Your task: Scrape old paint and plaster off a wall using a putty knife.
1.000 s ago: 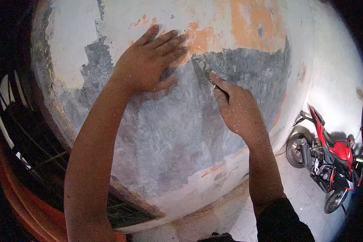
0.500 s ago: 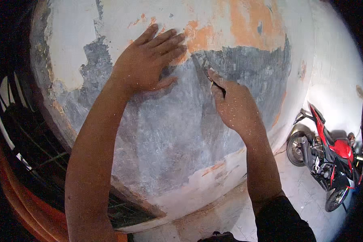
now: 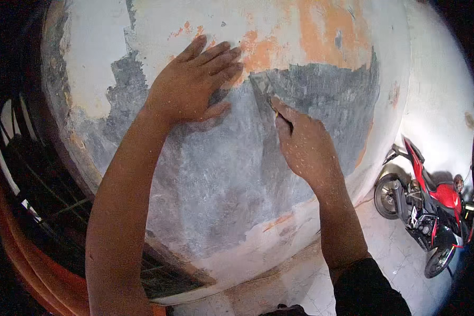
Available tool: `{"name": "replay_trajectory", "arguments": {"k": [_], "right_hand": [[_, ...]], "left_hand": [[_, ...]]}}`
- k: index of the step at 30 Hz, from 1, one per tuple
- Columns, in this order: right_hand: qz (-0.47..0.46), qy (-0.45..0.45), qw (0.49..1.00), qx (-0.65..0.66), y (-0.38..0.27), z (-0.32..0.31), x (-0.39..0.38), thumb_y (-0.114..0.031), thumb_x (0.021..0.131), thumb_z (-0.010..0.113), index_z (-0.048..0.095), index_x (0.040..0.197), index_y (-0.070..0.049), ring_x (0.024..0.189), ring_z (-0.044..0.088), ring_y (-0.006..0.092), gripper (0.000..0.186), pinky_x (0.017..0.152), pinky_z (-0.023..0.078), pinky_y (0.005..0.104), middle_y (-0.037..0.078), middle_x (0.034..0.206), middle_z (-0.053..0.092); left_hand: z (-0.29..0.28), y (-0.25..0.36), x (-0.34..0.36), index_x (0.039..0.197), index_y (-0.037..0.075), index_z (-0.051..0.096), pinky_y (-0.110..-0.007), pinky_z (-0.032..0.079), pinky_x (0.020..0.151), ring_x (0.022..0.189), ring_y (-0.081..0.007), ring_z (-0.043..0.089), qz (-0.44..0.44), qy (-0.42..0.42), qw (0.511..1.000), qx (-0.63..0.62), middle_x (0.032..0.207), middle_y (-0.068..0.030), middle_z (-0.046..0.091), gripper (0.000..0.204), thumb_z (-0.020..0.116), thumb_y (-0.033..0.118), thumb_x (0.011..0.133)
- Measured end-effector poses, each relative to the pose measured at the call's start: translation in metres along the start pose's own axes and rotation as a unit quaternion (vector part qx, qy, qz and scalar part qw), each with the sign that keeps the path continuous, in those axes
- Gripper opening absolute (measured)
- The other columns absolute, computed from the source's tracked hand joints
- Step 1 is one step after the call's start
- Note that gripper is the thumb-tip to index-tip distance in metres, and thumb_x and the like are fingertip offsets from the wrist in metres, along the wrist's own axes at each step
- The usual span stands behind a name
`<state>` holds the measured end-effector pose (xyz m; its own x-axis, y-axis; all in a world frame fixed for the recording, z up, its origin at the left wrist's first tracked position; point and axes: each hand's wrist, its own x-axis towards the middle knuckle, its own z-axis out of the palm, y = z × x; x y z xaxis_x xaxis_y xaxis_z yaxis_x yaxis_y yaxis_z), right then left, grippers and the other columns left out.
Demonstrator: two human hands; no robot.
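Before me is a wall (image 3: pixel 216 174) with a large bare grey patch, bordered above by white and orange paint. My left hand (image 3: pixel 195 81) lies flat on it with fingers spread, across the edge where paint meets grey. In my right hand (image 3: pixel 306 139) is a scraper (image 3: pixel 260 88), gripped by a handle mostly hidden in my fist. Its thin blade points up and left, its tip at the lower edge of the remaining paint, just right of my left fingertips. Pale specks of paint dust cling to my right hand and wrist.
A red and black motorcycle (image 3: pixel 426 195) stands on the tiled floor (image 3: pixel 384 247) at the right, beside a white side wall (image 3: pixel 440 89). On the left is a dark opening with bars (image 3: pixel 42 168), and an orange cloth (image 3: pixel 42 274) hangs at the lower left.
My right hand and the scraper have slid slightly down and left along the wall. The left hand stays pressed in nearly the same spot.
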<state>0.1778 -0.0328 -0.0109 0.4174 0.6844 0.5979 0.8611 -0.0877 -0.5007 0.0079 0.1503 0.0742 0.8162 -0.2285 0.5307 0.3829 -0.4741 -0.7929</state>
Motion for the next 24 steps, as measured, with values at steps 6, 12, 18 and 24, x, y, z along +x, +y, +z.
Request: {"name": "replay_trajectory", "arguments": {"k": [6, 12, 18, 24], "right_hand": [[-0.055, 0.041, 0.997, 0.031, 0.008, -0.003, -0.008, -0.020, 0.103, 0.055, 0.063, 0.142, -0.014, 0.107, 0.069, 0.0446, 0.040, 0.096, 0.053, 0.0500, 0.026, 0.119, 0.070], [-0.003, 0.005, 1.000, 0.004, 0.004, -0.008, -0.003, -0.018, 0.103, 0.056, 0.062, 0.143, -0.012, 0.114, 0.069, 0.0417, 0.040, 0.101, 0.052, 0.0454, 0.024, 0.128, 0.068], [-0.019, 0.015, 0.999, 0.029, 0.006, 0.000, 0.000, -0.019, 0.105, 0.054, 0.061, 0.144, -0.012, 0.120, 0.066, 0.0402, 0.040, 0.104, 0.051, 0.0454, 0.023, 0.135, 0.065], [0.008, -0.013, 1.000, 0.014, -0.001, 0.000, 0.002, -0.020, 0.106, 0.053, 0.061, 0.145, -0.012, 0.119, 0.068, 0.0395, 0.040, 0.104, 0.051, 0.0456, 0.023, 0.134, 0.066]], "left_hand": [[-0.002, -0.005, 0.000, 0.153, 0.019, 0.048, -0.050, 0.017, 0.131, 0.153, -0.0237, 0.035, 0.000, -0.009, 1.000, -0.022, 0.164, -0.0039, 0.041, 0.077, 0.072, 0.051, 0.087], [0.001, -0.004, -0.001, 0.153, 0.019, 0.049, -0.050, 0.018, 0.131, 0.153, -0.0240, 0.036, 0.010, 0.013, 0.999, -0.027, 0.164, -0.0044, 0.041, 0.078, 0.073, 0.052, 0.086], [-0.003, -0.002, 0.000, 0.154, 0.019, 0.048, -0.050, 0.017, 0.131, 0.153, -0.0241, 0.035, 0.004, 0.002, 1.000, -0.022, 0.165, -0.0038, 0.039, 0.078, 0.071, 0.053, 0.088], [0.001, -0.001, 0.002, 0.151, 0.019, 0.053, -0.046, 0.013, 0.133, 0.153, -0.0172, 0.035, -0.005, 0.000, 1.000, 0.000, 0.162, 0.0009, 0.044, 0.073, 0.068, 0.056, 0.090]]}}
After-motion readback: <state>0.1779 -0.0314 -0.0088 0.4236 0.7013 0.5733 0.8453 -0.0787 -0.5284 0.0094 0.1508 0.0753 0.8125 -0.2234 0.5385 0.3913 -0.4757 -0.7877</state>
